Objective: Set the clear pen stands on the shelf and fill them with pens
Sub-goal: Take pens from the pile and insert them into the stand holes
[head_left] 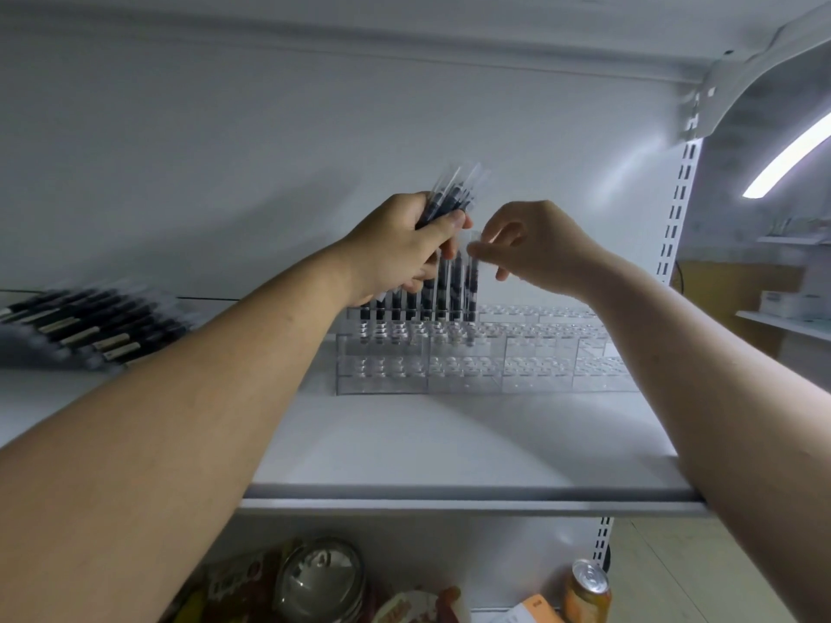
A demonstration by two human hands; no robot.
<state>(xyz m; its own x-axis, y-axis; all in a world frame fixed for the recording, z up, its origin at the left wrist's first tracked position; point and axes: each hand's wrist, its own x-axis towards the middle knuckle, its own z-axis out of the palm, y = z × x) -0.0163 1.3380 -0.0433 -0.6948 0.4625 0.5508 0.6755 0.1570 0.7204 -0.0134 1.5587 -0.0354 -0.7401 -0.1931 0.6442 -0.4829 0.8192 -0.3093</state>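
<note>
Lighting: dim, cool; bright strip lamp (791, 159) upper right, glare on back wall. Soft arm shadows across shelf (449, 442). Motion blur throughout; wide-angle bending at edges.

Small shop or stockroom: white metal retail shelf (449, 442) on slotted upright rails (674, 209), clear tiered pen stands (472, 366) as display, packed pens (85, 326) stacked at left, canned drink (587, 591) and packaged food (404, 609) on the lower shelf, more stocked shelving (782, 317) at right.
</note>
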